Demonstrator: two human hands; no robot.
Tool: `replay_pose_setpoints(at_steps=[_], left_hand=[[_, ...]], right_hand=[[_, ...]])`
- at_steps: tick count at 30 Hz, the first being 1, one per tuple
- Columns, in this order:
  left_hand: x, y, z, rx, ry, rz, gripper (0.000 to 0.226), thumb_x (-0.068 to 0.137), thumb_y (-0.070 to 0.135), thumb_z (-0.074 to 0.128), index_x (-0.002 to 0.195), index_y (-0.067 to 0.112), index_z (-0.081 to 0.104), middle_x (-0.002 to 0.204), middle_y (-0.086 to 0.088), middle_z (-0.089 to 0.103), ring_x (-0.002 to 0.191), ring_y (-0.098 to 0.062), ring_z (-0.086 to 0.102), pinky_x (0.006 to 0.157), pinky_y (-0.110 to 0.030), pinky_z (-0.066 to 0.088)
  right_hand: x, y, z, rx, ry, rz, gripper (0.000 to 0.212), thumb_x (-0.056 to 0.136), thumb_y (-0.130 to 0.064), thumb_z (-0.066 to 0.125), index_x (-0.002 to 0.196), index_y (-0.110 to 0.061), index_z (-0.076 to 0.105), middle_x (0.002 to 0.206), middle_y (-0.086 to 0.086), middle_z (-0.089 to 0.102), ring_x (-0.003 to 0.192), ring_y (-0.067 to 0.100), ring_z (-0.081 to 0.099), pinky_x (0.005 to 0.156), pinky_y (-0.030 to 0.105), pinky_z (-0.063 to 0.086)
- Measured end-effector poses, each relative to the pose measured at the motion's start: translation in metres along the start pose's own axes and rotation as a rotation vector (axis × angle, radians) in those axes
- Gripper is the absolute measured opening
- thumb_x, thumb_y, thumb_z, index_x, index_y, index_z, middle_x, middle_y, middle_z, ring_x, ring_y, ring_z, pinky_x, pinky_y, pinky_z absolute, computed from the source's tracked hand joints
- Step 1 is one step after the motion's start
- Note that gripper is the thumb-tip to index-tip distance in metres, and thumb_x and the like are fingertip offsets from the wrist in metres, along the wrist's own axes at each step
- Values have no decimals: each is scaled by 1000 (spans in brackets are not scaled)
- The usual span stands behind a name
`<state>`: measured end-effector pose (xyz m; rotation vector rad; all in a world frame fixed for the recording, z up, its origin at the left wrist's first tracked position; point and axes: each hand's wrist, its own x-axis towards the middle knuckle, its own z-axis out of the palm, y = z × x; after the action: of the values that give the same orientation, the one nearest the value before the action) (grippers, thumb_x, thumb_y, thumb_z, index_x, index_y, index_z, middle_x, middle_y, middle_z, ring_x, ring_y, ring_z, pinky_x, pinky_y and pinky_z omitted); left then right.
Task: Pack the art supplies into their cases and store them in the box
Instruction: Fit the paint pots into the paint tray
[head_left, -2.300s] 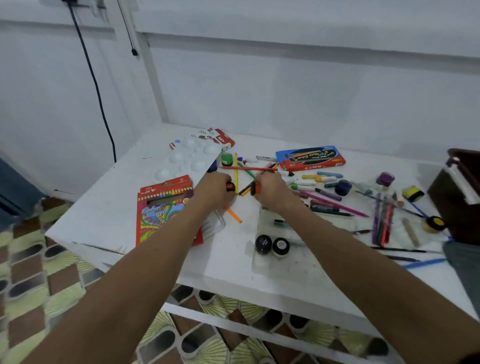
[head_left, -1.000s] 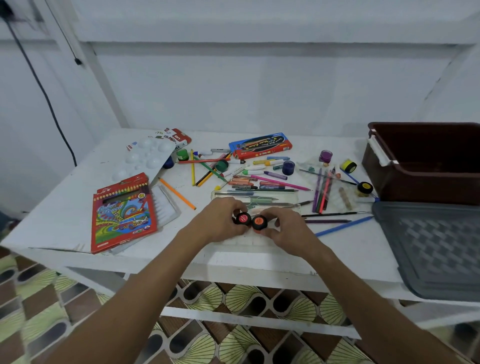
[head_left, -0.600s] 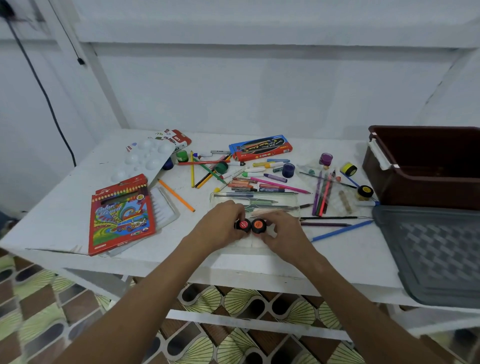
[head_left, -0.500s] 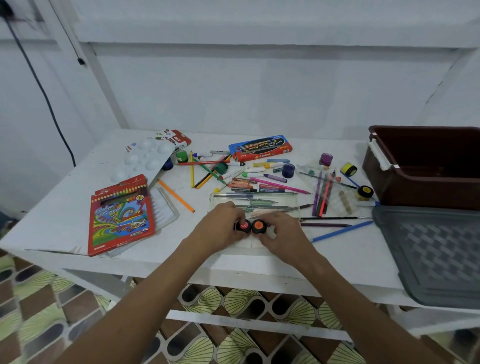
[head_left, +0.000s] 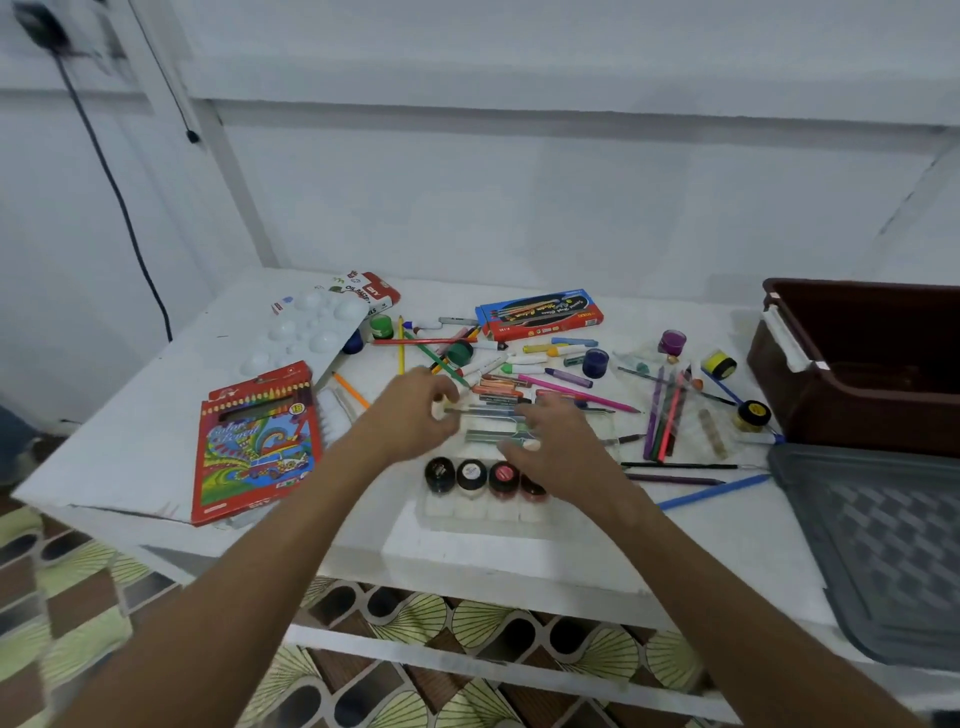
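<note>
Both hands had let go of the red and orange paint pots, which now sat with two others in a row of four paint pots (head_left: 485, 475) in the clear tray (head_left: 478, 512) near the bench (head_left: 130, 457) front edge. Left hand (head_left: 415, 415) and right hand (head_left: 558, 447) hovered just behind them, each grip loosely spread and empty, over scattered pencils and markers (head_left: 545, 384). Brown box (head_left: 872, 364) stood at far right, its grey lid (head_left: 883, 545) lying before it.
</note>
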<state>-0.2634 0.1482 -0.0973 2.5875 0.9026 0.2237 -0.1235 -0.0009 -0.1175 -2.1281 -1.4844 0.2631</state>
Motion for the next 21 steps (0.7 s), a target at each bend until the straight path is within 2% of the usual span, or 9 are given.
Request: replay_pose_setpoints(at_steps=[3, 5, 7, 10, 14, 16, 21], left_hand=[[29, -40, -28, 179, 34, -90, 41, 81, 29, 65, 120, 19, 58, 117, -7, 53, 105, -24, 52, 88, -36, 47], [48, -63, -44, 334, 35, -114, 47, 80, 26, 64, 126, 18, 54, 118, -11, 49, 108, -29, 47, 86, -39, 46], [66, -85, -54, 496, 7, -118, 52, 79, 23, 63, 129, 19, 51, 119, -13, 46, 109, -32, 44, 85, -41, 45], [92, -113, -56, 659, -65, -105, 57, 77, 22, 63, 132, 23, 49, 130, -12, 41, 120, -33, 39, 92, -42, 39], [119, -138, -46, 802, -116, -29, 56, 80, 20, 61, 133, 22, 45, 141, -14, 34, 130, -33, 31, 103, -44, 30], [126, -144, -42, 841, -93, -17, 52, 83, 18, 58, 133, 17, 44, 140, -15, 37, 129, -33, 34, 104, -45, 30], [135, -156, -41, 812, -42, -22, 36, 89, 16, 51, 124, 10, 51, 123, -13, 49, 114, -31, 47, 94, -41, 37]], right_hand=[[50, -22, 2, 36, -13, -79, 41, 84, -29, 67, 117, -6, 64, 96, 6, 58, 91, 17, 51, 77, 21, 34], [88, -37, 6, 14, -56, -96, 33, 83, -25, 66, 109, -5, 66, 94, 6, 62, 87, 15, 54, 72, 25, 38], [125, -48, 15, 18, -89, -96, 32, 82, -22, 66, 111, -7, 66, 101, 10, 66, 96, 24, 60, 81, 33, 47], [172, -55, 33, -10, -116, -51, 48, 84, -26, 66, 128, -11, 56, 127, 9, 58, 119, 27, 51, 100, 40, 42], [224, -57, 60, -77, -138, -23, 57, 83, -30, 67, 135, -13, 49, 135, 7, 53, 126, 26, 45, 104, 41, 38], [241, -59, 75, -133, -161, -24, 62, 82, -35, 68, 137, -15, 46, 137, 6, 52, 127, 27, 44, 104, 41, 38], [265, -71, 104, -157, -193, -53, 65, 80, -43, 68, 135, -17, 46, 134, 6, 53, 123, 31, 43, 100, 41, 39]])
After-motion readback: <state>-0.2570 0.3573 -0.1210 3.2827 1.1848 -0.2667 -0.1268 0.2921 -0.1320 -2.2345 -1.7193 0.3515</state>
